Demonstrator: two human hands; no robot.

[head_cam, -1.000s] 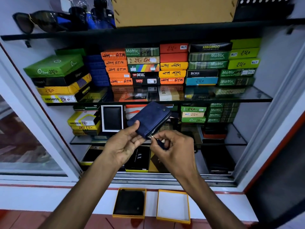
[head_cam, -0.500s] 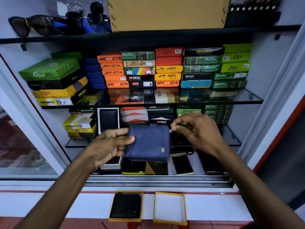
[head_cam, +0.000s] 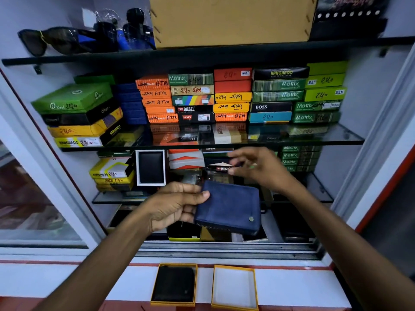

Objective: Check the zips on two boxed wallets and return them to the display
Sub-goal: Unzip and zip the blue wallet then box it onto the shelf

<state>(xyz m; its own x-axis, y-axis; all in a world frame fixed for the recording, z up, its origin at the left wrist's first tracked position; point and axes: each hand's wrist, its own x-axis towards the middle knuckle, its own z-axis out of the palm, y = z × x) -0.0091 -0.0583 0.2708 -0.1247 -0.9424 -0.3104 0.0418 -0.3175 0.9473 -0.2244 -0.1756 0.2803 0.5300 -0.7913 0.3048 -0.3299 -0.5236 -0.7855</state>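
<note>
The left hand (head_cam: 177, 207) pinches the blue wallet (head_cam: 229, 207) flat for inspection, while the right hand (head_cam: 258, 169) hovers loosely open and empty above its zip.

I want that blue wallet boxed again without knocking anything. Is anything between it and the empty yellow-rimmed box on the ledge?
Nothing visible blocks it. The blue suede zip wallet sits in the left hand, above the empty yellow-rimmed box; only open air and the cabinet's sliding track lie between. The black wallet's box stands alongside, left.
</note>
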